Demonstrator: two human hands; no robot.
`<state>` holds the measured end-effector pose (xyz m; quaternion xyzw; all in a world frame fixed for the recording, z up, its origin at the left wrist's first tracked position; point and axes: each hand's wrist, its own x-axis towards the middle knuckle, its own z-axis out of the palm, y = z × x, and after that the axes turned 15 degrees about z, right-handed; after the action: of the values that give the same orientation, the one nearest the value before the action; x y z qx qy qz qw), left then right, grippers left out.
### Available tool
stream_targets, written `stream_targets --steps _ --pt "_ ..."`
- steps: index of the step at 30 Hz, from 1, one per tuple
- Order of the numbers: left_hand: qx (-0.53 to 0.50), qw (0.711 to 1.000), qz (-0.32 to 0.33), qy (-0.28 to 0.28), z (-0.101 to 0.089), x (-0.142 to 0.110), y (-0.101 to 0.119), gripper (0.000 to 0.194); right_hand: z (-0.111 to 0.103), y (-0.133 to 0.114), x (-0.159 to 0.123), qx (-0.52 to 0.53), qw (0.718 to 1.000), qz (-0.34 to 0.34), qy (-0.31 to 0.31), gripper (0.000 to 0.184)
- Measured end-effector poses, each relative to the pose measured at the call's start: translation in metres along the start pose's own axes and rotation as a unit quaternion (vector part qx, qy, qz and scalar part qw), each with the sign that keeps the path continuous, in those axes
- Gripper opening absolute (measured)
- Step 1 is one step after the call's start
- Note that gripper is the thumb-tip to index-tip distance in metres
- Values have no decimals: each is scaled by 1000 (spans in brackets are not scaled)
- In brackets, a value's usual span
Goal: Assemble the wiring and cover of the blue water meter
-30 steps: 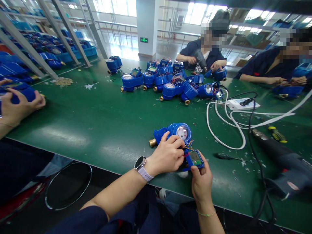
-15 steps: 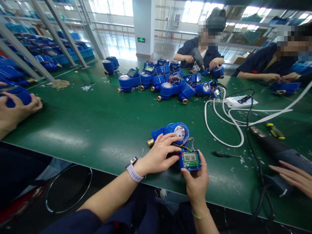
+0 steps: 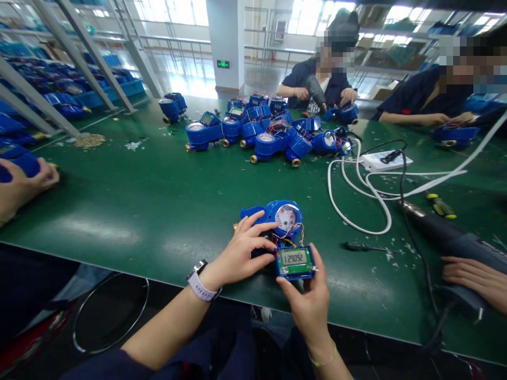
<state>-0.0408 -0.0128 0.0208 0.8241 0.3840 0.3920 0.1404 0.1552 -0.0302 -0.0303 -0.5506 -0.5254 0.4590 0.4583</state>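
Note:
A blue water meter (image 3: 272, 210) with a round dial lies on the green bench in front of me. Thin coloured wires join it to a small LCD display module (image 3: 293, 268) in a blue housing, its screen reading digits like 129092. Thumb and fingers of my right hand (image 3: 311, 301) grip the module by its right side and lower edge, tilting the screen towards me. My left hand (image 3: 241, 250), fingers spread, rests over the meter's left side near the dial; its thumb and index tips come close to the module's left edge.
Several blue meters (image 3: 271, 142) are heaped farther back. White cable loops around a power strip (image 3: 386, 161). On the right are a screwdriver (image 3: 356, 246), a yellow-black tool (image 3: 440, 206) and a heat gun (image 3: 447, 227) under another person's hand (image 3: 473, 279). Co-workers sit opposite; one's hand (image 3: 24, 187) is at left.
The module's screen went from other characters to digits like 129092. My right hand brought the module slightly left and turned it more towards me. The neighbour's right-side hand lowered onto the heat gun.

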Motion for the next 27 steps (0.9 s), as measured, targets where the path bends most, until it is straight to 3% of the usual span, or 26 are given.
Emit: stream_targets --steps 6,16,27 --pt "65 994 17 82 7 -18 3 12 5 -3 -7 -34 999 -18 -17 84" --pt "21 993 -23 110 14 -24 10 16 9 -9 -16 79 993 57 -60 85" --pt "41 981 -27 189 28 -20 6 6 12 -14 -24 114 990 66 -55 81"
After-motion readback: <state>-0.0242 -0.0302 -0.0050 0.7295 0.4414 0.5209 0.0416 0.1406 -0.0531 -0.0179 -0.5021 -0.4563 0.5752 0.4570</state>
